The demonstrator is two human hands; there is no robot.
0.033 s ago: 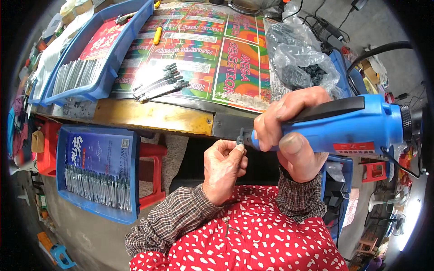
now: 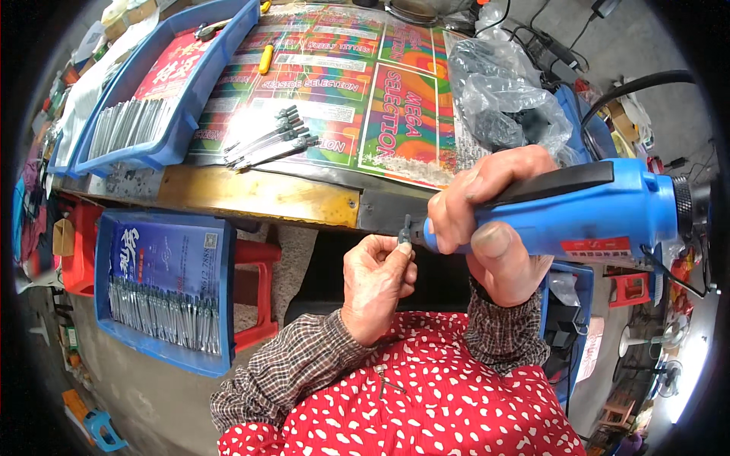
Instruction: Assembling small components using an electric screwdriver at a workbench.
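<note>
My right hand (image 2: 494, 220) is wrapped round a blue electric screwdriver (image 2: 585, 213) with a black lever, its nose aimed left. Facing that nose, my left hand (image 2: 378, 281) pinches a small dark fitting (image 2: 404, 232) upright between thumb and fingertips. The screwdriver's tip is at the fitting's side; whether they touch I cannot make out. Whatever else lies inside my left fingers is hidden. Beyond my hands, several thin metal rods with dark ends (image 2: 274, 140) lie fanned on the printed sheet (image 2: 403, 114) covering the table.
On the table's left stands a blue tray (image 2: 199, 99) of slim metal rods. A lower blue tray (image 2: 226, 296) holds more dark-ended rods beside a red stool (image 2: 262, 292). A clear plastic bag (image 2: 494, 83) of dark parts sits back right, near a yellow-handled cutter (image 2: 265, 59) and cables.
</note>
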